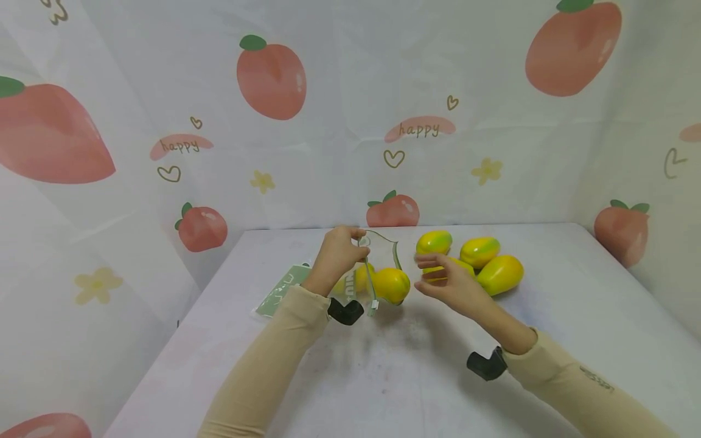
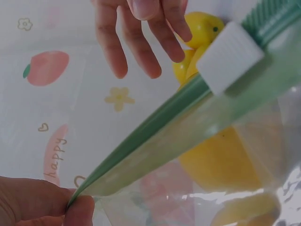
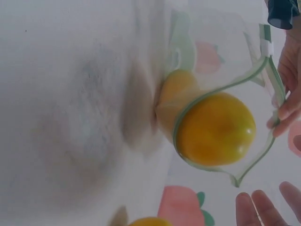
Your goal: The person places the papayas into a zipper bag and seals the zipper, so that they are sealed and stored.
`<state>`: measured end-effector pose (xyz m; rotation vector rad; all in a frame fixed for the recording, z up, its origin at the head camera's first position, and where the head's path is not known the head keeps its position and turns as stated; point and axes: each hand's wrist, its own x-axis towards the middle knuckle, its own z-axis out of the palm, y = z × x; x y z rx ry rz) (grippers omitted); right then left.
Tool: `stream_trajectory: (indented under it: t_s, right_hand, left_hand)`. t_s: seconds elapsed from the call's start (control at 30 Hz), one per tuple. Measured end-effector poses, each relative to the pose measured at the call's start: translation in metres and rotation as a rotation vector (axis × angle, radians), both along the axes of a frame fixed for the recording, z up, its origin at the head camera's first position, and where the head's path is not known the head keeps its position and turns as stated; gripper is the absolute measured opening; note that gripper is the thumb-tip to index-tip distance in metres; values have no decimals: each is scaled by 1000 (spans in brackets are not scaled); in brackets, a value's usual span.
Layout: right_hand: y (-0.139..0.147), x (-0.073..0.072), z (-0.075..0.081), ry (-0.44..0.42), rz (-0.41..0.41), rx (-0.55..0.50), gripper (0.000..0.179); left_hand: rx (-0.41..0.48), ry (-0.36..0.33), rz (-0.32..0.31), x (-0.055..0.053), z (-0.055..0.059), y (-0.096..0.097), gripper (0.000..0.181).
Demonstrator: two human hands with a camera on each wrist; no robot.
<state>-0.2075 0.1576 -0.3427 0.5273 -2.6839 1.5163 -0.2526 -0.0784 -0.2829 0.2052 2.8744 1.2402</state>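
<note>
My left hand (image 1: pixel 339 254) pinches the green-edged mouth of a clear zip bag (image 3: pixel 222 86) between thumb and finger, holding it up. A white slider (image 2: pixel 230 57) sits on the green zip strip. The mouth gapes toward the right, and inside the bag lie yellow papaya-like fruits (image 3: pixel 216 129), one at the opening and another behind it. My right hand (image 1: pixel 454 287) hovers to the right of the mouth, its fingers spread and apart from the bag. It partly hides a yellow fruit (image 1: pixel 466 267) in the head view.
Beyond the right hand are more yellow fruits with green patches: one at the back (image 1: pixel 434 241), one beside it (image 1: pixel 480 251) and a larger one (image 1: pixel 501 275). Flat green-printed packaging (image 1: pixel 283 288) lies left on the white table (image 1: pixel 378 377). A fruit-patterned cloth (image 1: pixel 328 164) hangs behind.
</note>
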Motion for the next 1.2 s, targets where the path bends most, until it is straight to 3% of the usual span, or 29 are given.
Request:
stream_trajectory:
  t_s: [0.5,0.8,1.2]
  right_hand:
    - [46,-2,16,29,-122,27,52]
    - [82,-2,27,28,-243,33,56]
    - [116,-5,20,3,-353,20,63]
  left_hand:
    - [11,-1,-2,1,1,1,43]
    - [21,-17,1,1,1,2,43]
    - [26,-9,-7,1,0,1,43]
